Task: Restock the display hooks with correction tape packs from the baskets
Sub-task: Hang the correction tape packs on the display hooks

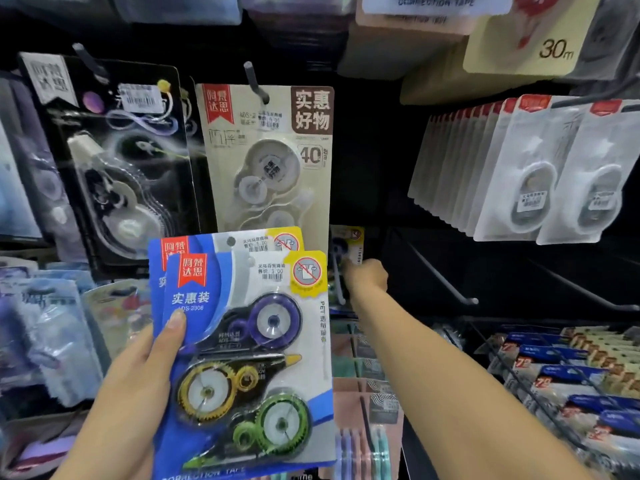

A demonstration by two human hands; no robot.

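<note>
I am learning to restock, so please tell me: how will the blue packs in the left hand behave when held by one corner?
The blue packs look like flat card, so probably fairly stiff. The three plastic dispensers sit low, so a pack may swing bottom-down. The left hand holds two overlapped; their glossy fronts could slide apart.

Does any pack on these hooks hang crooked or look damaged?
The beige correction tape pack on the middle hook hangs slightly tilted, its bottom swung right. No damage is visible, though blur hides fine detail.
</note>
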